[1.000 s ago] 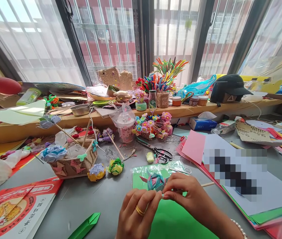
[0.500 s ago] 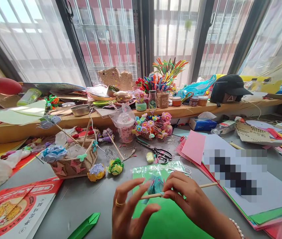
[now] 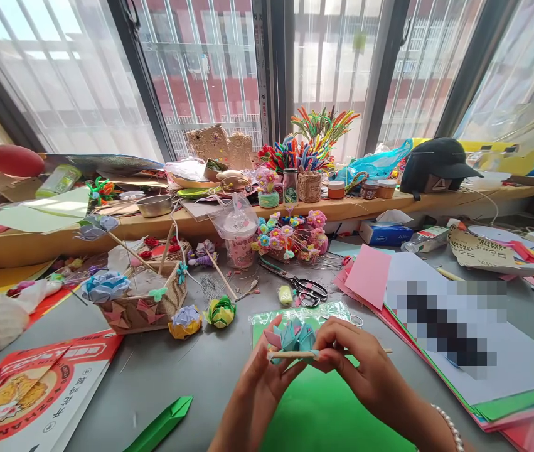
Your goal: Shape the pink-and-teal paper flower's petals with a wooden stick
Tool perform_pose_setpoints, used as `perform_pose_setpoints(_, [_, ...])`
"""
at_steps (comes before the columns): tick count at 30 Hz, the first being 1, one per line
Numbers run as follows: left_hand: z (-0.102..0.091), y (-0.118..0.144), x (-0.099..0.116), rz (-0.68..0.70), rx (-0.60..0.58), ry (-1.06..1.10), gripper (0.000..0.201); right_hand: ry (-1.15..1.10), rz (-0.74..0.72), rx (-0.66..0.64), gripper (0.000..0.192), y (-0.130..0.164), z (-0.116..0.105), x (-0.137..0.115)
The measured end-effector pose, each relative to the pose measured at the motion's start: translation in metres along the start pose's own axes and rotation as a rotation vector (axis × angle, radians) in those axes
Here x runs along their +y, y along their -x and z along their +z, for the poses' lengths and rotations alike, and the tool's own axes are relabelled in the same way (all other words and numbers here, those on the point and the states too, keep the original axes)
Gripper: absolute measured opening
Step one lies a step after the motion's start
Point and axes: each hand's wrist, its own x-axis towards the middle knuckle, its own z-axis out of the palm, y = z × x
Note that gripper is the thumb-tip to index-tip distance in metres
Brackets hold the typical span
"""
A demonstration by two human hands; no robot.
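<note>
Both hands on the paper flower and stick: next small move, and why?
Probably push the stick further into the paper flower. The right hand pinches the stick, which lies level under the flower, and the left hand cups the bloom.

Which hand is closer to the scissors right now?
Right. The right hand sits almost straight in front of the scissors, pinching a wooden stick. The left hand is lower and further left, cupping the paper flower.

Tall dark-framed windows (image 3: 201,69) with sheer white curtains (image 3: 59,81), bright daylight, long wooden sill (image 3: 389,204) behind cluttered grey tabletop (image 3: 191,370); red building outside.
</note>
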Motion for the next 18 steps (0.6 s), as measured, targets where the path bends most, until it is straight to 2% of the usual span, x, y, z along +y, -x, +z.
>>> perform_pose_setpoints(3, [0.0009,0.0004,-0.0001,-0.064,0.065,0.052,0.022,0.027,-0.037,0.023,0.024,-0.0006,0.0026,-0.0002])
perform_pose_setpoints(6, [0.0012,0.0018,-0.0008,-0.078,0.157,0.054,0.005,0.051,-0.087,0.051,0.02,-0.0001,0.0056,-0.0003])
perform_pose_setpoints(8, [0.0022,0.0029,-0.0017,-0.068,0.194,0.03,0.008,0.056,-0.118,0.06,0.017,0.0007,0.0071,0.0005])
perform_pose_setpoints(12, [0.0066,0.0046,-0.002,-0.051,0.201,-0.095,0.008,0.081,-0.15,0.086,0.013,0.0022,0.0087,0.0028])
perform_pose_setpoints(18, [0.0103,0.0047,-0.0005,-0.099,0.162,-0.19,0.01,0.18,-0.214,0.156,0.011,0.0024,0.0108,0.0035])
